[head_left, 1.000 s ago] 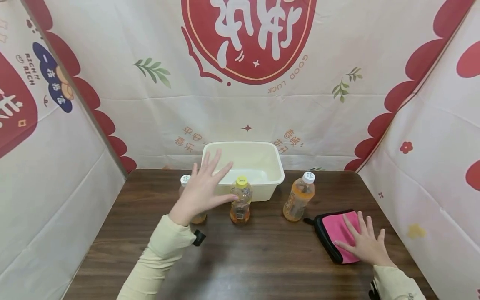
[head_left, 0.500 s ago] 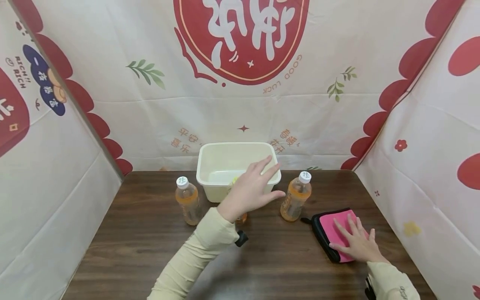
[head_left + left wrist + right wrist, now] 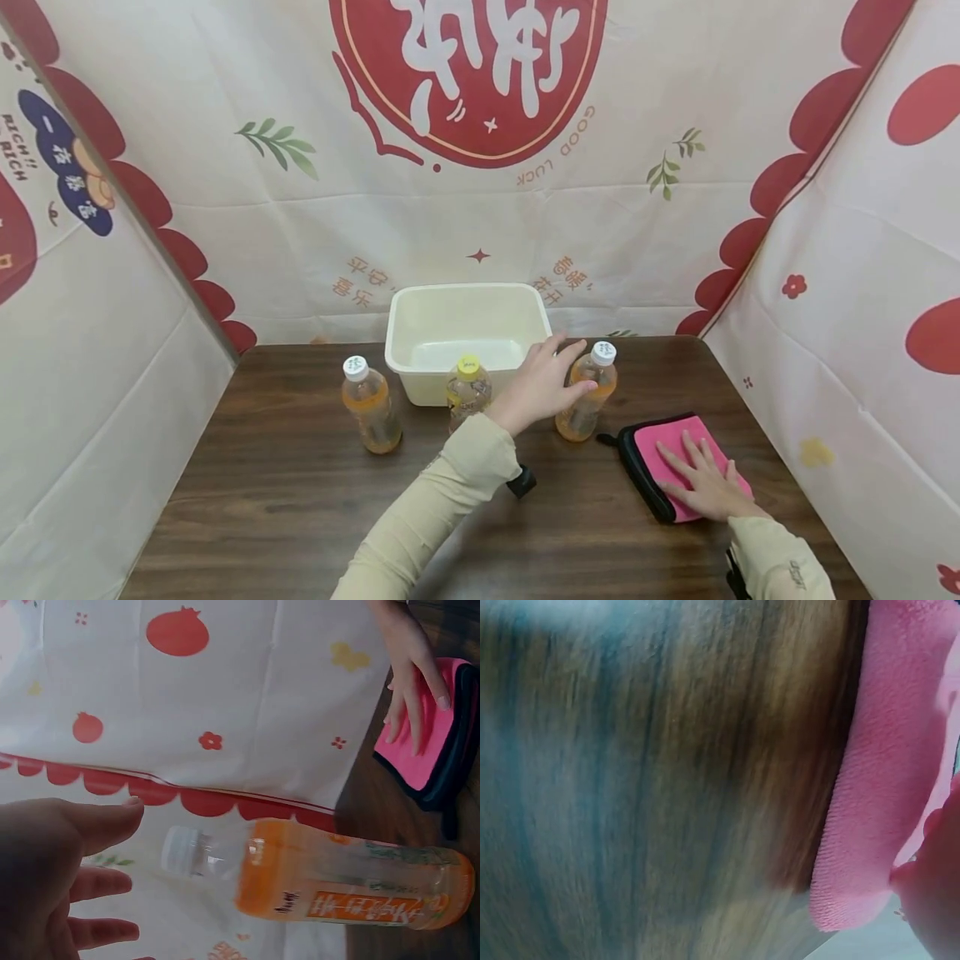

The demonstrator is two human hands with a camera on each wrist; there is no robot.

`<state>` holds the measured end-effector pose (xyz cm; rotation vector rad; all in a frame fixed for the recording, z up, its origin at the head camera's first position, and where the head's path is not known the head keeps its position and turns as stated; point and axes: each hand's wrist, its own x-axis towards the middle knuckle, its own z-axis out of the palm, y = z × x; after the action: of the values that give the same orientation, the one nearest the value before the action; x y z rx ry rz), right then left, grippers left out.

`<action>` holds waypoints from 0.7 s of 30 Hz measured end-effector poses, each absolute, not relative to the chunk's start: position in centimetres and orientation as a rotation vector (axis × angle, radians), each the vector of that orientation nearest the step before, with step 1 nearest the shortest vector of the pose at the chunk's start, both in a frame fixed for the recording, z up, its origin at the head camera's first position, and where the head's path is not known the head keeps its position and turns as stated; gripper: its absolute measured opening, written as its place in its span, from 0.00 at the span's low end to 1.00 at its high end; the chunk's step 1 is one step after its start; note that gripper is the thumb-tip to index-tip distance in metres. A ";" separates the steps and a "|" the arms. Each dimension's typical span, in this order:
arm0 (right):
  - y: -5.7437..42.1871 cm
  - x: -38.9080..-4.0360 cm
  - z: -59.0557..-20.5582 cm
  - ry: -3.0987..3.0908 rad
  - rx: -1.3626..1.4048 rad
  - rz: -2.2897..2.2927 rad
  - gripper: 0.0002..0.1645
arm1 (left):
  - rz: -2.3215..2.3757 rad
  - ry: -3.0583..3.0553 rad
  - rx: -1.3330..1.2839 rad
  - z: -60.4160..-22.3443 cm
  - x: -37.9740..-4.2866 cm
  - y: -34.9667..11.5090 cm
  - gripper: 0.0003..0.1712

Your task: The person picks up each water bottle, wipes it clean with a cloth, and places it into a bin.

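Note:
My left hand [image 3: 542,381] reaches toward a bottle of orange drink [image 3: 588,404] with a white cap, at the right of the row. In the left wrist view, the thumb and fingers are spread, with a gap between them and the bottle [image 3: 352,881]. My right hand [image 3: 708,485] lies flat with spread fingers on a folded pink cloth [image 3: 671,435] with thick black edging and a black loop. Up close in the right wrist view, the pink cloth [image 3: 885,765] looks fuzzy; only part of the right hand [image 3: 937,877] shows there.
A cream plastic tub [image 3: 427,385] stands at the back of the brown wooden table [image 3: 285,500]. Before it stands a yellow-capped bottle [image 3: 467,387], its lower part hidden by the left sleeve. Another white-capped bottle [image 3: 375,412] is at the left. Printed fabric walls [image 3: 450,217] enclose the table.
My left hand has moved rightward past the left and yellow-capped bottles to the right bottle. The right hand stays on the pink cloth. The head view has shifted slightly.

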<state>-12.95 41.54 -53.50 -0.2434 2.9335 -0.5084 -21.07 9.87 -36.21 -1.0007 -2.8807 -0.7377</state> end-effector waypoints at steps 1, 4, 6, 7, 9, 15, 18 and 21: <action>41.6 -13.0 -53.5 2.928 -0.247 -0.515 0.41 | -0.772 -2.894 -0.996 -36.5 -21.3 10.1 0.35; 41.7 -13.1 -53.5 2.941 -0.268 -0.491 0.43 | -0.842 -2.938 -0.980 -37.1 -21.9 10.7 0.36; 41.7 -13.2 -53.6 2.957 -0.275 -0.450 0.44 | -0.879 -2.958 -0.971 -37.5 -22.2 11.0 0.35; 41.7 -13.2 -53.6 2.965 -0.276 -0.423 0.45 | -0.896 -2.965 -0.961 -37.7 -22.4 11.1 0.35; 41.8 -13.3 -53.8 2.983 -0.278 -0.382 0.46 | -0.929 -2.970 -0.948 -38.1 -22.7 11.4 0.35; 41.8 -13.5 -54.2 3.002 -0.241 -0.316 0.48 | -1.044 -2.989 -0.923 -39.2 -23.4 12.1 0.36; 41.9 -13.5 -54.6 3.010 -0.234 -0.306 0.48 | -1.117 -2.983 -0.912 -39.7 -23.6 12.4 0.37; 42.0 -13.4 -55.0 3.026 -0.235 -0.306 0.47 | -1.187 -2.978 -0.900 -40.2 -23.8 12.7 0.38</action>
<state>-13.43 41.97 -54.99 -0.2354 3.0263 -0.3064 -23.80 12.66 -40.20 -0.9001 -2.9780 -1.1866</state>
